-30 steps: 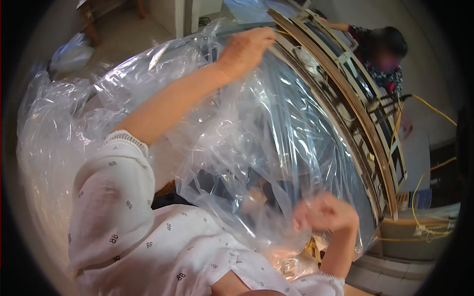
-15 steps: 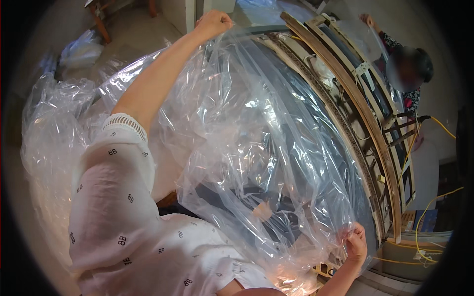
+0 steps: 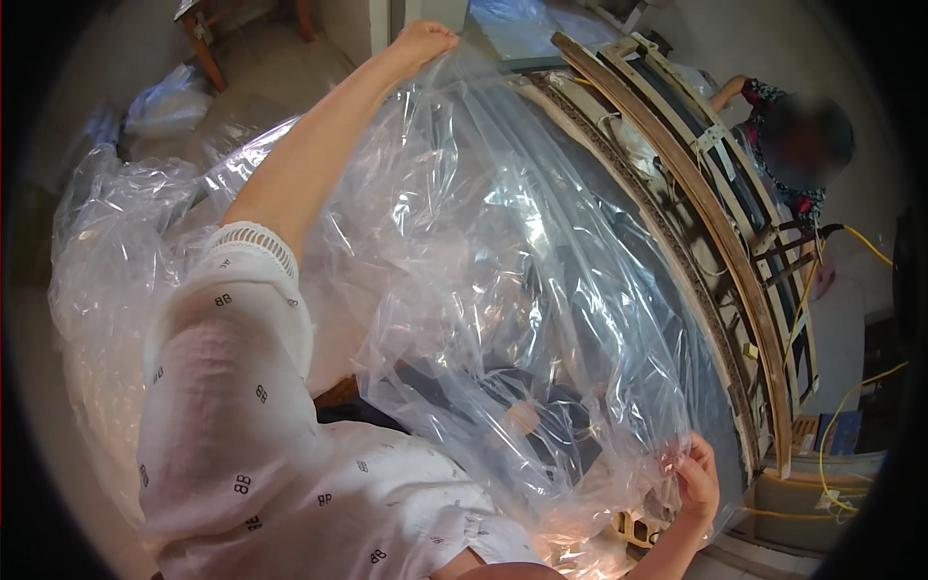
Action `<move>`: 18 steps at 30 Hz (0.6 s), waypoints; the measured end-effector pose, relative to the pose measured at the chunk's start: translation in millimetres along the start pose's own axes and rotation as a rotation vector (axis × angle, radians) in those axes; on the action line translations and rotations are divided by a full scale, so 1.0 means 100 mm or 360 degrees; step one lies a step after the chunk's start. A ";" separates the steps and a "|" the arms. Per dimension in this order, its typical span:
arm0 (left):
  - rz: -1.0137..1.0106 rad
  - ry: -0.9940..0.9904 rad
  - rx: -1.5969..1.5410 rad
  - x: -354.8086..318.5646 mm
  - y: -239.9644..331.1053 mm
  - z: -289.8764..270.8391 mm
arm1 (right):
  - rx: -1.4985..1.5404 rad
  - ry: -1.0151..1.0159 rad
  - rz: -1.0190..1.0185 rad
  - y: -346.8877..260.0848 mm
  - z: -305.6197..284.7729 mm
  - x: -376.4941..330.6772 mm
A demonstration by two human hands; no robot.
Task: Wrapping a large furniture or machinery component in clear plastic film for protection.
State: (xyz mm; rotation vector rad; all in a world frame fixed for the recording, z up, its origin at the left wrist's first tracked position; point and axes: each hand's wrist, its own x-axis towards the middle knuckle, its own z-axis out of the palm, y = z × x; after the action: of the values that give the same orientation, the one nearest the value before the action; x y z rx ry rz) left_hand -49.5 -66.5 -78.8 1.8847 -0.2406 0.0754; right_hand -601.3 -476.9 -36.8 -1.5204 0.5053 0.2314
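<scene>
A large sheet of clear plastic film point(image 3: 483, 232) stretches between my two hands and drapes over my lap and a dark surface. At the far upper side, my left hand point(image 3: 425, 44) is closed on the film's edge with the arm fully extended. Low on the right, my right hand point(image 3: 694, 478) pinches another part of the same edge. The film hangs in shiny creases, and more of it bunches up in a loose heap point(image 3: 126, 222) at my left.
A long wooden-framed machine part point(image 3: 696, 213) curves along the right side, with yellow cables point(image 3: 822, 425) beside it. Beyond it stands another person point(image 3: 788, 145). A wooden-legged stool point(image 3: 205, 48) is at the upper left, near a bundle of clear plastic point(image 3: 169, 101).
Both hands keep their hold at nearly the same places, and the film between them has shifted slightly. Across the frame, the other person's raised arm has come down.
</scene>
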 end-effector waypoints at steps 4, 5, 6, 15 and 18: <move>0.0588 -0.0013 0.1109 0.64 -0.41 0.12 | 0.0026 -0.0399 0.0248 0.18 0.14 -0.23; 0.1055 -0.0011 0.2359 0.79 -0.57 0.16 | -0.0173 -0.0406 0.0423 0.27 0.17 -0.20; 0.1056 0.0375 0.2192 0.74 -0.61 0.44 | -0.0286 -0.0315 0.0646 0.51 0.18 -0.27; 0.1266 0.0564 0.1428 0.80 -1.25 0.67 | -0.2393 0.0723 0.1649 2.49 -0.54 -1.69; 0.0946 0.0428 0.1141 0.57 -0.92 1.09 | -0.2393 0.1935 0.1672 2.22 -1.00 -2.60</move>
State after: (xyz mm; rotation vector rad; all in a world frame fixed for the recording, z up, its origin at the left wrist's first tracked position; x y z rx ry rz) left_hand 17.8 -148.6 -189.5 2.4094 -0.6441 0.9151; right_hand -946.3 -520.4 -114.4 -2.5876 2.5315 0.5427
